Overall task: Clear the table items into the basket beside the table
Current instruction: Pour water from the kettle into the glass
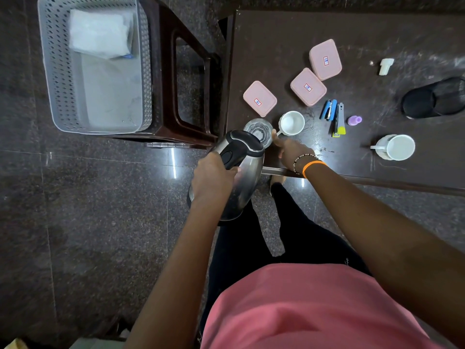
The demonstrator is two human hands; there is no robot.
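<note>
Left hand [214,177] fingers wrapped on kettle [236,172] handle, centre frame, off desk [377,34] edge. Right hand [289,149] fingers pinching glass [259,132]. Keep kettle upright; carry to basket [55,71], upper left.

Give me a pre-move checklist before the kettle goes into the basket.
1. Left hand grips the kettle by its black handle: ok.
2. Kettle lifted off the table, held over the near edge: ok.
3. Right hand reaches beside the glass and the near white cup; whether it grips either: cannot tell.
4. Basket open on top, sitting on the stool: ok.
5. Free room in the basket: a white bag fills the far end, the near end shows bare floor: ok.
6. Whether the kettle holds water: cannot tell, lid shut.
</note>
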